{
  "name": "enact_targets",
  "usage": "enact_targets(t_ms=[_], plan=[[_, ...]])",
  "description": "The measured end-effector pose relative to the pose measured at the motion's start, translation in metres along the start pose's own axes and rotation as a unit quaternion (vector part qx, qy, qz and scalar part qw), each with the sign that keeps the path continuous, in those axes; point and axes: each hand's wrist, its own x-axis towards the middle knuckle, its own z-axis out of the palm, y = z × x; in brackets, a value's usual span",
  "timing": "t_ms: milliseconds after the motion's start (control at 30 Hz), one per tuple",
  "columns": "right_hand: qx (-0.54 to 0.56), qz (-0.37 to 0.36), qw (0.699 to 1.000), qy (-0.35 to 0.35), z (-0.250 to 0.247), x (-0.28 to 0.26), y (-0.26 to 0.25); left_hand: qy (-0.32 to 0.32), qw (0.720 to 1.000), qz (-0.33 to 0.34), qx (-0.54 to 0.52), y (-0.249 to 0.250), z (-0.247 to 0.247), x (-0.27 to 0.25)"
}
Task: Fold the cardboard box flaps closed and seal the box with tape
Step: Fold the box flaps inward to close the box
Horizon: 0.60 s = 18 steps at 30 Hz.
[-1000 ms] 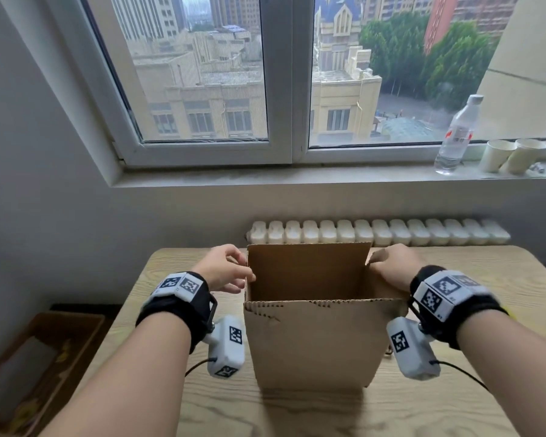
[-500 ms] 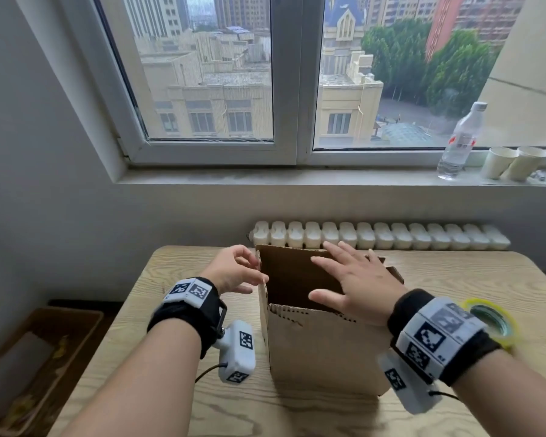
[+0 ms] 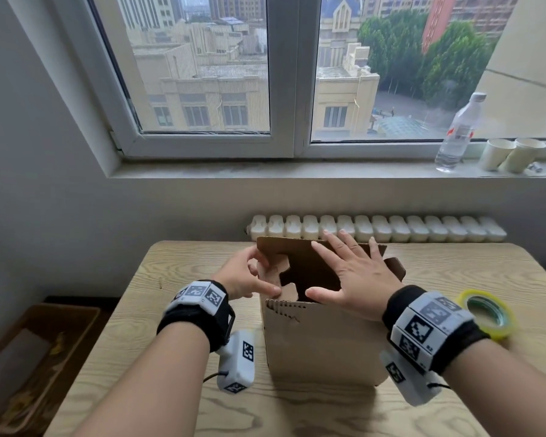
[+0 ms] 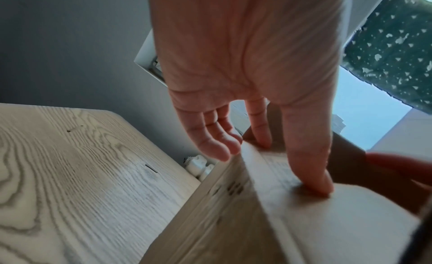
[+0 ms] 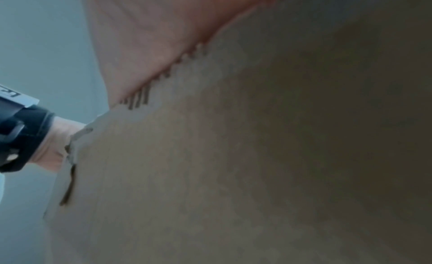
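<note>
On the light wood-grain table, the tall brown cardboard box stands centred, right hand spread flat on its flaps, left hand pressing its left flap with straight fingers, yellow tape roll right of it.

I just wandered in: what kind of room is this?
Probably an upper-floor room in a city flat or office: a wooden table stands under a window overlooking lower rooftops, with a radiator beneath the sill.
</note>
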Motion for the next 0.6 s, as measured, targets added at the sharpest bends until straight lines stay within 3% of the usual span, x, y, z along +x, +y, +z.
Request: enact_targets(t_ms=[233, 333, 400, 433, 500, 600], plan=[[0.049, -0.013, 0.999, 0.011, -0.003, -0.003, 0.002, -0.027, 0.992, -0.033, 0.117, -0.006, 0.013, 0.005], [0.163, -0.01, 0.977, 0.137, -0.016, -0.016, 0.019, -0.005, 0.991, -0.018, 0.132, -0.003, 0.016, 0.005], [0.205, 0.066, 0.951, 0.221, -0.029, -0.026, 0.045, 0.018, 0.992, -0.014, 0.12, -0.004, 0.017, 0.007], [0.202, 0.119, 0.947, 0.221, -0.035, -0.032, 0.058, 0.024, 0.993, -0.015, 0.111, -0.006, 0.018, 0.008], [0.185, 0.208, 0.95, 0.144, -0.038, -0.041, 0.077, 0.027, 0.995, -0.006, 0.095, -0.006, 0.02, 0.009], [0.318, 0.224, 0.918, 0.071, -0.017, -0.045, 0.085, 0.016, 0.998, 0.0, 0.055, -0.005, 0.022, 0.006]])
